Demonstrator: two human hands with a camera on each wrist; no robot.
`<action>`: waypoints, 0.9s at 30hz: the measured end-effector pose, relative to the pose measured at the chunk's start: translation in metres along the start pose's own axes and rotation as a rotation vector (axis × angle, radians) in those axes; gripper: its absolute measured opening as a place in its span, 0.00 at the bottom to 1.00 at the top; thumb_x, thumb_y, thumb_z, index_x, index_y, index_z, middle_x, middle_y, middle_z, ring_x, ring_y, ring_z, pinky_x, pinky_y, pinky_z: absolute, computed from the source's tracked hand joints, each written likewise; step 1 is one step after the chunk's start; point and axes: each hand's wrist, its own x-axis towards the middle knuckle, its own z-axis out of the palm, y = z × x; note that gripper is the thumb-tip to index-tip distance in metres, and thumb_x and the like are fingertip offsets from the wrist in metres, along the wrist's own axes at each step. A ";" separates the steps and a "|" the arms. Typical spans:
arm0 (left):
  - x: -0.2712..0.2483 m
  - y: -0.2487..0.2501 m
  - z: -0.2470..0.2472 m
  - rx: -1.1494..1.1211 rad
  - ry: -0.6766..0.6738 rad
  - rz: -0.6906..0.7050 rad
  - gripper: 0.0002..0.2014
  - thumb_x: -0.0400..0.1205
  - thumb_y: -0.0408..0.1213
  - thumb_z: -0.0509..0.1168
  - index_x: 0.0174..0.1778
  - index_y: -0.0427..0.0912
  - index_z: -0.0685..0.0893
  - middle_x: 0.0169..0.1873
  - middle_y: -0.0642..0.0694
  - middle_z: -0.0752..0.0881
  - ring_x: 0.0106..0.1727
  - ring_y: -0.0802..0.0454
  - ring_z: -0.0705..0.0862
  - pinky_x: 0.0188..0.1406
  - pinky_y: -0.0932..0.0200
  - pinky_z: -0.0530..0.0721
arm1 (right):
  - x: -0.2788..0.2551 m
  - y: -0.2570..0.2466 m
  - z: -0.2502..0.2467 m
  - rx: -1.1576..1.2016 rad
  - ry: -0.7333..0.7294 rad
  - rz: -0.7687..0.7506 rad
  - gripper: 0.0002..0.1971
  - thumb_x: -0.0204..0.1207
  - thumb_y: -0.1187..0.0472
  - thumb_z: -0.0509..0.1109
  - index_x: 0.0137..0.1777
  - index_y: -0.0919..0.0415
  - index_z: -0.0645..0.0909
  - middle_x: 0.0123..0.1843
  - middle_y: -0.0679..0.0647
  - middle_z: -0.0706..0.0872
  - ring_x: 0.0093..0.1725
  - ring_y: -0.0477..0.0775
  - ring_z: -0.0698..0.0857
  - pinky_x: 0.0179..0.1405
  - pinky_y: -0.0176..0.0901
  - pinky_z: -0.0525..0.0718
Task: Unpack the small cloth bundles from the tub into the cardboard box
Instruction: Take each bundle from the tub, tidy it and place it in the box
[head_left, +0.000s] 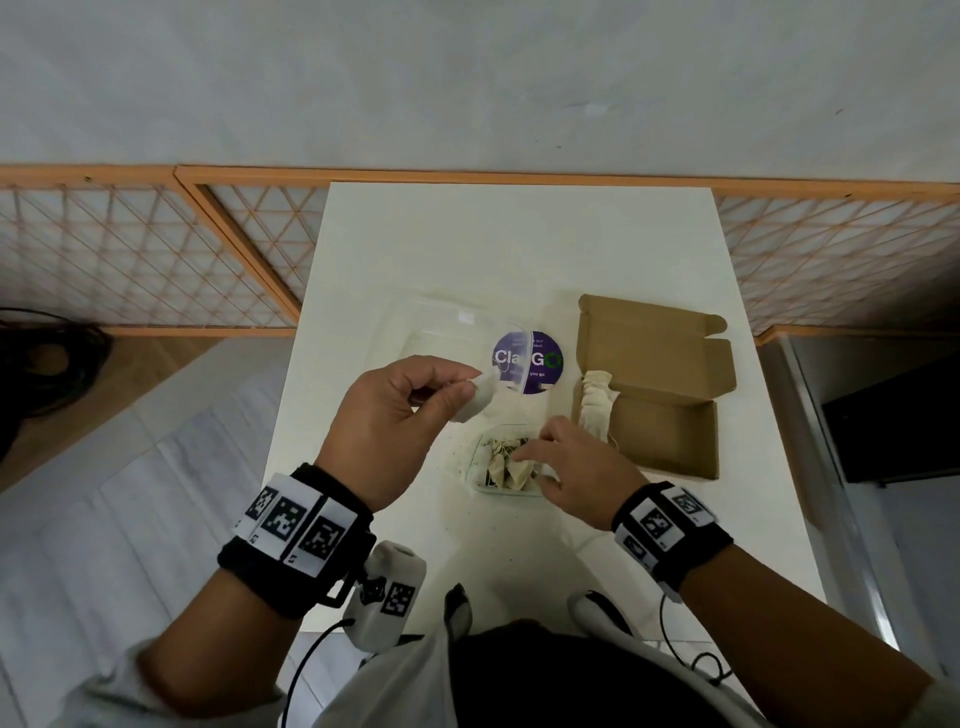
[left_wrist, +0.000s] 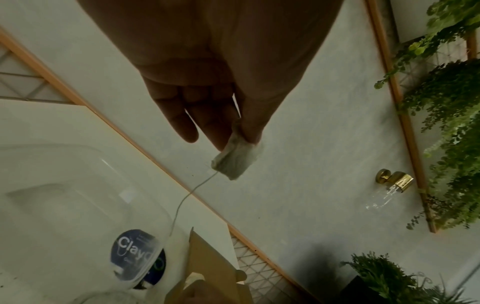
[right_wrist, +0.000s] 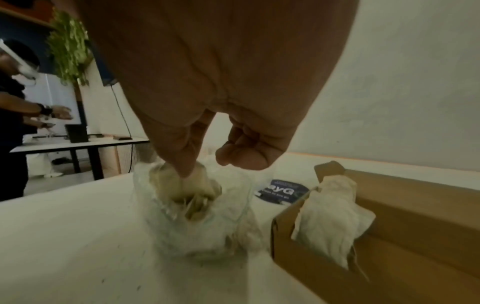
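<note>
White laminate, matte and smooth, made up the table (head_left: 405, 249), standing against a pale plaster wall (head_left: 467, 78) edged by an orange-framed wire lattice (head_left: 130, 249). Grey floor tiles (head_left: 104, 467) ran along the left. In the left wrist view, green hanging foliage (left_wrist: 451, 102) and a brass wall fitting (left_wrist: 394, 181) showed on that wall.

On the table sat the clear plastic tub (head_left: 506, 460), thin-walled and glossy, with small cloth bundles (head_left: 501, 462) crumpled inside it, cream and coarse-woven. The right hand (head_left: 576, 467) was down in it, fingertips pinched on one bundle, the other fingers curled in.

The left hand (head_left: 400, 410) was raised above the table, thumb and forefinger gripping a small pale bundle (left_wrist: 235, 160) with a thin string (left_wrist: 182, 203) dangling from it.

Beyond the tub lay a clear lid (head_left: 457, 332), partly over a round purple sticker (head_left: 535, 361). To the right stood the cardboard box (head_left: 670, 415), flat brown corrugated board with its flap open, and one limp cloth bundle (head_left: 597, 402) draped over its near-left wall.
</note>
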 end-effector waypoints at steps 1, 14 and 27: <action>0.000 -0.002 0.000 0.006 -0.001 -0.007 0.07 0.86 0.33 0.72 0.51 0.50 0.94 0.43 0.62 0.94 0.42 0.66 0.90 0.45 0.76 0.81 | 0.002 0.000 0.004 -0.021 0.002 -0.001 0.19 0.84 0.58 0.71 0.73 0.44 0.84 0.59 0.48 0.76 0.47 0.48 0.80 0.42 0.41 0.84; 0.002 -0.001 -0.005 -0.084 0.023 -0.103 0.06 0.85 0.39 0.75 0.47 0.41 0.90 0.43 0.47 0.95 0.49 0.54 0.93 0.53 0.59 0.90 | -0.011 -0.012 -0.027 0.498 0.180 0.185 0.03 0.85 0.51 0.72 0.50 0.47 0.84 0.42 0.38 0.88 0.36 0.42 0.84 0.39 0.42 0.85; 0.007 0.017 0.014 -0.219 -0.195 -0.074 0.08 0.87 0.31 0.70 0.60 0.45 0.86 0.34 0.50 0.89 0.36 0.57 0.83 0.41 0.69 0.81 | -0.045 -0.042 -0.101 1.129 0.313 0.120 0.10 0.82 0.57 0.75 0.60 0.58 0.87 0.52 0.69 0.90 0.39 0.54 0.81 0.42 0.48 0.85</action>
